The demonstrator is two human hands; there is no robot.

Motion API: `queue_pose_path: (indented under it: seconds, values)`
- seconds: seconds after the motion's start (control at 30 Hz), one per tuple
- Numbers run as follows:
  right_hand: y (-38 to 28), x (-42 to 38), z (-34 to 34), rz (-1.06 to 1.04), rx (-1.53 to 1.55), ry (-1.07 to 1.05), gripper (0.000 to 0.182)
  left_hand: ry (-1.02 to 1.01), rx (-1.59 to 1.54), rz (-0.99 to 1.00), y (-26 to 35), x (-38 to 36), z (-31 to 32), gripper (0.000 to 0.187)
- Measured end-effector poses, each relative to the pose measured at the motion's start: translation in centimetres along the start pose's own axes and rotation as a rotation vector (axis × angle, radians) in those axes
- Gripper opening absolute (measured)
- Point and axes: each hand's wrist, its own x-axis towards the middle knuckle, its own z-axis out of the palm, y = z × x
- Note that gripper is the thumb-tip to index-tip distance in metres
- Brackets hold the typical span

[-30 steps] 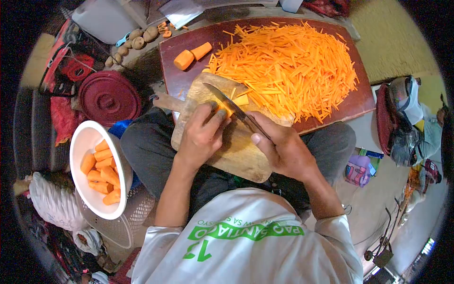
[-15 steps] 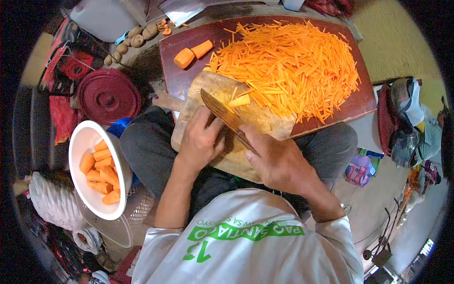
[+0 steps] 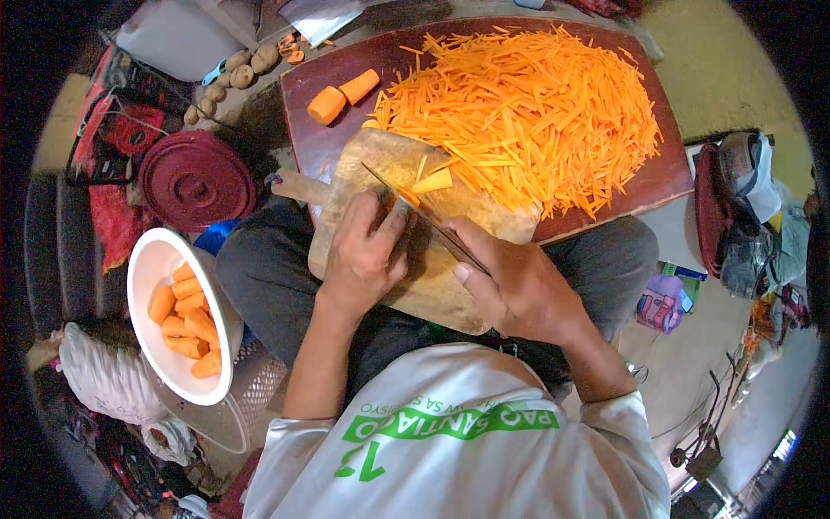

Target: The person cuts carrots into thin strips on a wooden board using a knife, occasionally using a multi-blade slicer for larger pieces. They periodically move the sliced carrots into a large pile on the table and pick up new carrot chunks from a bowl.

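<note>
My right hand [image 3: 523, 290] is closed round the handle of a kitchen knife [image 3: 445, 232], its blade pointing up and left over a wooden cutting board [image 3: 376, 160]. Curled on the board beside the blade is my left hand [image 3: 367, 246], its fingers closed on a piece of carrot [image 3: 408, 198] that they mostly hide. A pale orange carrot chunk [image 3: 432, 181] lies just beyond the blade. Past the board's far edge, a big heap of carrot sticks [image 3: 536, 112] covers much of a dark red tabletop [image 3: 303, 138].
Two peeled carrot pieces [image 3: 327, 105] lie at the tabletop's left. A white bowl [image 3: 138, 303] with several peeled carrots [image 3: 199, 324] stands by my left knee. Behind it are a maroon lid [image 3: 194, 177] and several potatoes [image 3: 264, 59]. Bags [image 3: 748, 251] sit at right.
The knife blade has turned from showing its broad side to nearly edge-on, and an orange piece now shows beside it. My right hand has shifted slightly right and down.
</note>
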Motion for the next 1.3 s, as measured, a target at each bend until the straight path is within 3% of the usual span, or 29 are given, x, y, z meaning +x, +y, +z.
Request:
queue_pose_path:
  seconds: [0.07, 0.37, 0.47, 0.6, 0.87, 1.07, 1.17, 1.3]
  values:
    - [-0.5, 0.7, -0.5, 0.120, 0.037, -0.086, 0.052, -0.008, 0.003, -0.033, 0.2, 0.2, -0.2, 0.049]
    - [-0.7, 1.8, 0.4, 0.104, 0.059, -0.051, 0.053, 0.076, -0.033, -0.058, -0.6, -0.4, 0.2, 0.049]
    - [-1.4, 1.5, -0.1, 0.238, 0.054, -0.157, 0.050, 0.020, -0.020, -0.077, 0.4, -0.4, -0.1, 0.049]
    - [-0.3, 0.6, 0.2, 0.205, 0.052, -0.106, 0.048, -0.027, -0.008, -0.089, 0.3, -0.7, 0.5, 0.050]
    - [3.4, -0.1, 1.9, 0.095, 0.024, -0.047, 0.045, 0.089, -0.005, 0.000, -0.3, -0.4, 1.2, 0.044]
    - [1.6, 0.9, -0.2, 0.294, 0.165, -0.099, 0.043, 0.093, -0.097, -0.065, -0.2, -0.2, 1.2, 0.033]
    - [0.7, 0.2, -0.5, 0.183, 0.216, 0.037, 0.044, 0.071, -0.087, -0.088, -0.1, -0.4, 0.7, 0.029]
    - [-0.8, 0.1, -0.8, 0.166, 0.246, -0.008, 0.046, 0.039, -0.094, -0.131, 0.1, -0.3, 0.0, 0.028]
